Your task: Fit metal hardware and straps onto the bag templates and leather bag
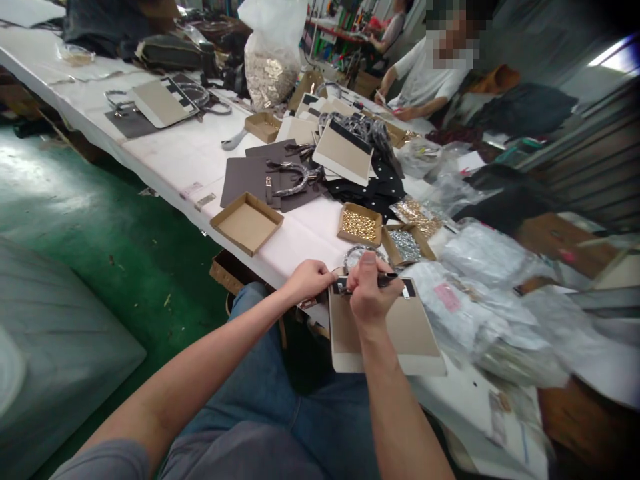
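Note:
In front of me lies a beige panel [393, 330] with a black strip along its far edge; it overhangs the table edge above my lap. My right hand [369, 290] is closed over the strip, gripping a slim dark tool [387, 277] whose kind I cannot make out. My left hand [311, 279] is closed in a pinch at the panel's far left corner; what sits between the fingertips is hidden. A grey patterned loop handle [354, 255] shows just beyond my right hand. A small silver metal piece [405, 291] lies on the strip's right part.
Beyond my hands are boxes of gold pieces [359, 225] and silver pieces [404, 245]. An open cardboard tray [247, 223] sits at the table's left edge. Plastic bags [480, 300] crowd the right. Dark panels with handles [250, 180] lie farther back. A person [425, 73] works across the table.

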The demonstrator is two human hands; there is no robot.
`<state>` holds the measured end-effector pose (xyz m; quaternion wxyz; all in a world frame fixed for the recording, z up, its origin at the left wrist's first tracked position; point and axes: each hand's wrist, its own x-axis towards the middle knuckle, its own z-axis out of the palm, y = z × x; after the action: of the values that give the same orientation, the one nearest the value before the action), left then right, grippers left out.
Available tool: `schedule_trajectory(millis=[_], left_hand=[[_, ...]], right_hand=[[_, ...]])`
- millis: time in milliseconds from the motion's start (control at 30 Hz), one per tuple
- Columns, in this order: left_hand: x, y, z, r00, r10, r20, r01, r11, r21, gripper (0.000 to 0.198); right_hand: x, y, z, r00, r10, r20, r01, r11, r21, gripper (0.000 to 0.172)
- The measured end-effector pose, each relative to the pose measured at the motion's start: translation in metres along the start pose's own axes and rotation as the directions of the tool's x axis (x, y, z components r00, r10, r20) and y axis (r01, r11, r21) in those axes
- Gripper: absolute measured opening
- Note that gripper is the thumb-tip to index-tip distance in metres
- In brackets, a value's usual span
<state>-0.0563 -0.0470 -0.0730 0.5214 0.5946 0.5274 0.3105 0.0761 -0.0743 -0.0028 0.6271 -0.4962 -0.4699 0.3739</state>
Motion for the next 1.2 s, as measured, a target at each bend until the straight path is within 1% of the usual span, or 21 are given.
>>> schedule_trajectory(millis=[100, 267, 400, 633, 867, 933, 1100, 1200], left_hand=[[0.001, -0.004, -0.001, 1.000, -0.018, 0.004, 0.018, 0.999, -0.030, 0.031], [0.002, -0.011, 0.000, 1.000, -0.022, -0.017, 0.022, 0.999, -0.045, 0.030], [0.004, -0.016, 0.001, 1.000, -0.020, -0.021, 0.019, 0.999, -0.038, 0.032], [0.004, -0.017, 0.002, 0.999, -0.046, -0.016, 0.045, 0.997, -0.060, 0.031], [0.005, -0.017, 0.003, 0.998, -0.050, -0.034, 0.049, 0.998, -0.034, 0.028], [0.006, -0.018, 0.003, 0.999, -0.048, -0.024, 0.047, 0.998, -0.031, 0.028], [0.007, -0.014, 0.002, 0.999, -0.050, -0.010, 0.050, 0.999, -0.020, 0.028], [0.005, -0.009, 0.001, 0.997, -0.071, 0.004, 0.071, 0.997, -0.030, 0.030]], right_hand=[[0.002, -0.002, 0.005, 0.995, -0.101, -0.015, 0.101, 0.995, -0.016, 0.065], [0.004, -0.008, 0.015, 0.985, -0.173, 0.004, 0.173, 0.985, 0.006, 0.065], [0.000, -0.003, 0.020, 0.989, -0.138, 0.052, 0.140, 0.990, -0.033, 0.066], [-0.002, 0.008, 0.019, 0.988, -0.147, 0.038, 0.149, 0.986, -0.079, 0.065], [0.000, 0.015, 0.018, 0.989, -0.143, 0.042, 0.146, 0.985, -0.093, 0.065], [0.000, 0.016, 0.017, 0.989, -0.142, 0.040, 0.145, 0.985, -0.093, 0.065], [0.003, 0.017, 0.017, 0.993, -0.121, 0.003, 0.121, 0.991, -0.053, 0.064], [0.011, 0.012, 0.011, 0.998, -0.059, 0.006, 0.058, 0.997, 0.057, 0.065]])
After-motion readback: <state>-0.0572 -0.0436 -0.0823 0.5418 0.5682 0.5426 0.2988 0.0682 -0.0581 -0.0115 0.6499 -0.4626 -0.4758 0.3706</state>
